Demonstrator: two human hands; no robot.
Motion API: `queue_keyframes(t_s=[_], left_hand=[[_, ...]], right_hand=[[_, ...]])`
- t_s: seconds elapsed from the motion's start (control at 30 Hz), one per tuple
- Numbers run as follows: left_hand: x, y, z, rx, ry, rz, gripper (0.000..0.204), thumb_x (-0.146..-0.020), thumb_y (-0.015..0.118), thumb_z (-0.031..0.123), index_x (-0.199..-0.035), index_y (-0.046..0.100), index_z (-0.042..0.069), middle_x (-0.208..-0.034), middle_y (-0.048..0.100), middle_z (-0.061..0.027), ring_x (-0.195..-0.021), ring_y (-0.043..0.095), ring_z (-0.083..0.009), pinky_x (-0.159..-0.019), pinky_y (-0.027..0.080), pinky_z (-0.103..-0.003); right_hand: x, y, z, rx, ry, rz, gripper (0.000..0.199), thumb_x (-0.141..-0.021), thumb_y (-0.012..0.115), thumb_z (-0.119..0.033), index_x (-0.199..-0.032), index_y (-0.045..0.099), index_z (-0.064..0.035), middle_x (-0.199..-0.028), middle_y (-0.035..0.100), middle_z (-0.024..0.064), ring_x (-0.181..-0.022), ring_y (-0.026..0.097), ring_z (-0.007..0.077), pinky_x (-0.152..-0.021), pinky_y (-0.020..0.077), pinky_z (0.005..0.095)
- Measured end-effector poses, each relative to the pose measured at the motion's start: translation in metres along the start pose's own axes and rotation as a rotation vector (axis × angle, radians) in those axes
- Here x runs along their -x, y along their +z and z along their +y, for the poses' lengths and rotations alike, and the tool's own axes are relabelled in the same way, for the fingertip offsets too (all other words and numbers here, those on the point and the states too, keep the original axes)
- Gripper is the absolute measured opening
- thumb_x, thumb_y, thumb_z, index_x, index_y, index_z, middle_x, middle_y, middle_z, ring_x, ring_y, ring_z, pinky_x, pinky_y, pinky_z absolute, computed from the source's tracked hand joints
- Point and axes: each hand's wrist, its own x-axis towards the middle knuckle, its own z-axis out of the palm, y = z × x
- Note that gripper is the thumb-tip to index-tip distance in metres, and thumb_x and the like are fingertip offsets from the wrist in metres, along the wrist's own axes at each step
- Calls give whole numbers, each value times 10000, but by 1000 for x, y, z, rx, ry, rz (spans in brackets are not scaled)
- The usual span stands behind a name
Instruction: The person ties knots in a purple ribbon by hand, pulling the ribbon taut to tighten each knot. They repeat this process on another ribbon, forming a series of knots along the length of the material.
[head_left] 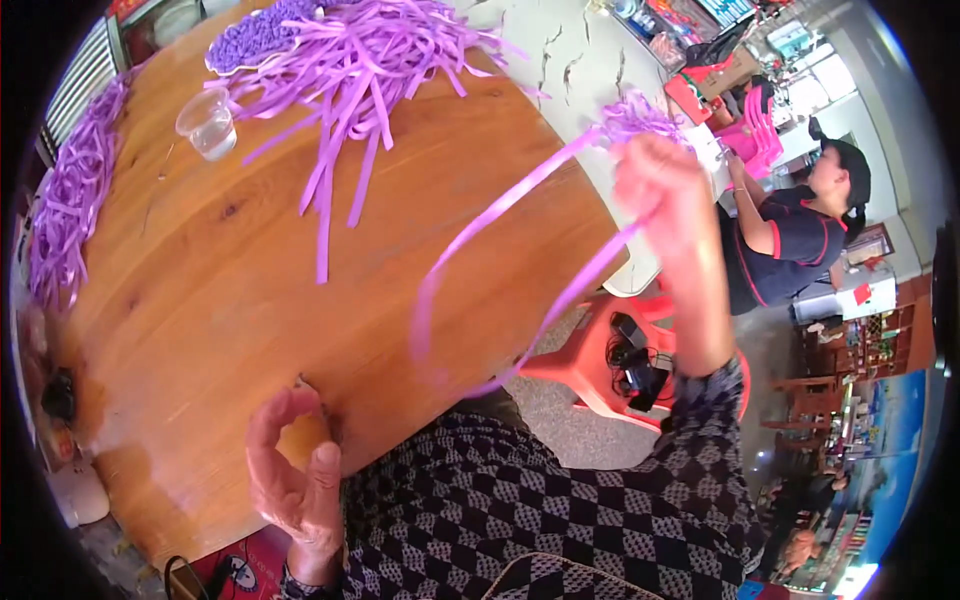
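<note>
My right hand (660, 185) is raised at the right of the table, closed in a fist and blurred by motion. A purple ribbon (480, 225) hangs from it in a wide loop, dipping toward the table's near edge. My left hand (295, 470) is over the near edge, fingers curved and thumb apart, with table surface showing through the gap. A heap of cut purple ribbons (370, 75) lies at the far side of the wooden table (330, 330). Beside it is a darker purple knotted or woven piece (255, 40).
A clear plastic cup (208, 125) stands by the heap. More purple ribbon (75, 200) lines the left edge. A red stool (590, 350) with black adapters and cables is near my right forearm. Another person (800, 215) in dark clothes works by a white table (575, 85).
</note>
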Motion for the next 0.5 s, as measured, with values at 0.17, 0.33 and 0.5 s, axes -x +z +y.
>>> queue_keyframes(t_s=[0.17, 0.33, 0.5], left_hand=[[-1, 7, 9, 249, -269, -76, 312, -839, 625, 108, -1092, 535, -51, -972, 606, -140, -838, 580, -179, -776, 455, -291], [-3, 13, 3, 221, -237, -72, 296, -846, 617, 84, -1102, 533, -38, -946, 612, -124, -808, 581, -157, -756, 458, -265], [-12, 12, 4, 147, -217, -89, 275, -853, 601, 99, -1088, 537, -30, -933, 615, -122, -820, 581, -167, -758, 468, -274]], right_hand=[[-109, -82, -61, 251, -182, 360, 159, -817, 605, -74, -938, 609, 29, -640, 544, 8, -472, 411, 62, -421, 299, 176], [-172, -120, -55, 564, -302, 537, 219, -792, 640, -111, -984, 637, -4, -757, 651, 78, -586, 543, 113, -548, 435, 213], [-152, -46, 8, 1378, -852, 325, 243, -768, 611, -64, -994, 672, -128, -891, 668, 81, -775, 617, 172, -726, 483, 292]])
